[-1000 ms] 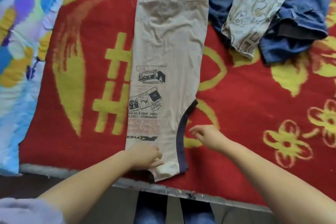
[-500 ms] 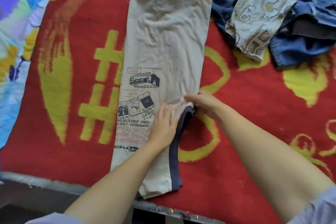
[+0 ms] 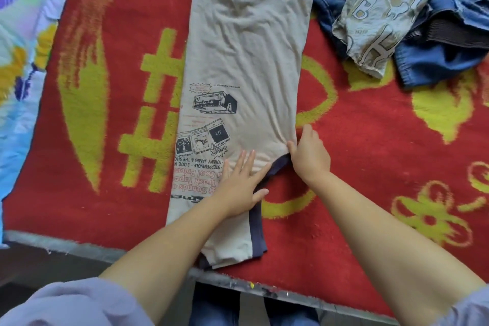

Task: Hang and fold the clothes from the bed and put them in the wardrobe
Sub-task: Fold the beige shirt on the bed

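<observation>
1. T-shirt (image 3: 246,66) lay folded lengthwise on the red bed cover (image 3: 370,167).
2. Left hand (image 3: 239,186) pressed flat on the print, fingers straight.
3. Right hand (image 3: 309,155) pinched the right edge; probably best pull smooth before the cross fold.

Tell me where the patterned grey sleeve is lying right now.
In the head view, the patterned grey sleeve lies at the upper right on the blue denim clothes, right of the beige T-shirt.
</observation>
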`<state>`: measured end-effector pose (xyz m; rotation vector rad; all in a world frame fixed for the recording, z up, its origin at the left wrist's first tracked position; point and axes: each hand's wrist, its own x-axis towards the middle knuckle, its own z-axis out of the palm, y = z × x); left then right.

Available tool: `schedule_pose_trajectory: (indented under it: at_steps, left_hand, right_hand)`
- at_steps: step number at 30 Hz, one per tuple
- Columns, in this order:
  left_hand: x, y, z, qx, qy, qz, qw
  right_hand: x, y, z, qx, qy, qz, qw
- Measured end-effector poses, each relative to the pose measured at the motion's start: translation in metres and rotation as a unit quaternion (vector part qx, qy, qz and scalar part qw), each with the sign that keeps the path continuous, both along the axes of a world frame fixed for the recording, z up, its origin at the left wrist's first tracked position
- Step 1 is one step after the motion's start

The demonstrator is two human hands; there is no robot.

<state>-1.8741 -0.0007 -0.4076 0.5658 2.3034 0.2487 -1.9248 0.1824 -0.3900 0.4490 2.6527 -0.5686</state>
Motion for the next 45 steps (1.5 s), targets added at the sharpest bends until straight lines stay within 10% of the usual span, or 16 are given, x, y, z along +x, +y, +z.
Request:
schedule_pose_trajectory:
  at_steps: [5,9,18,23,26,36,45]
  left_hand:
    - [0.028,-0.096,0.012,-0.011,0.073,-0.083,0.994]
    - [0.045,-0.159,0.004,-0.072,0.105,-0.208,0.97]
    - [0.023,-0.209,-0.006,0.095,0.23,-0.288,0.925]
    - [0.008,-0.192,0.004,0.186,0.067,0.059,0.978]
    - [-0.038,-0.176,0.021,0.274,0.033,0.282,0.919]
    - [-0.096,-0.114,-0.011,0.202,-0.055,0.619,0.757]
    - [-0.08,-0.13,0.001,0.153,0.162,0.259,0.94]
  right_hand:
    - [0.065,-0.021,0.01,0.055,0.186,0.427,0.883]
    - [0.118,-0.031,-0.004,0.114,0.091,0.638,0.756]
    - [0.12,-0.039,-0.026,0.029,0.187,0.573,0.797]
    - [0.092,-0.057,-0.009,-0.154,0.159,0.339,0.914]
    - [0.048,-0.054,0.013,-0.214,0.1,0.146,0.961]
    - [-0.035,-0.061,-0.017,-0.289,-0.109,-0.272,0.912]
    - [-0.02,-0.062,-0.005,-0.121,0.072,-0.019,0.99]
